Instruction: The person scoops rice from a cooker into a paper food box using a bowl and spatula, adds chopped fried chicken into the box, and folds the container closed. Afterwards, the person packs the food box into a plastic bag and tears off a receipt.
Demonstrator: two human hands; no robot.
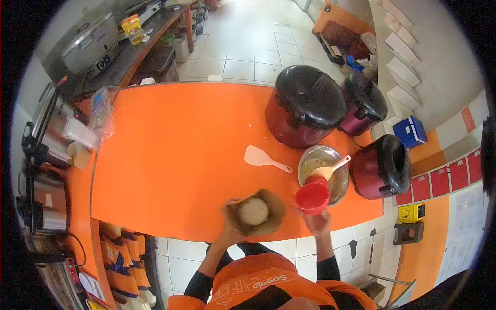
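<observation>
My left hand (231,223) holds an open brown paper container (272,211) with a round white mound (253,211) in it, over the orange table's front part. To its right, my right hand (316,222) grips a red cup (312,197) at the near edge of a metal bowl (338,182). A pale paddle (324,172) rests in the bowl with its handle over the right rim. Another white paddle (259,157) lies flat on the table, left of the bowl.
Three dark red cookers with black lids, a large one (305,106), a smaller one (363,103) and one at the right (382,166), stand around the bowl. A plastic bag (102,116) lies at the table's left edge. More cookers (50,201) are at the far left.
</observation>
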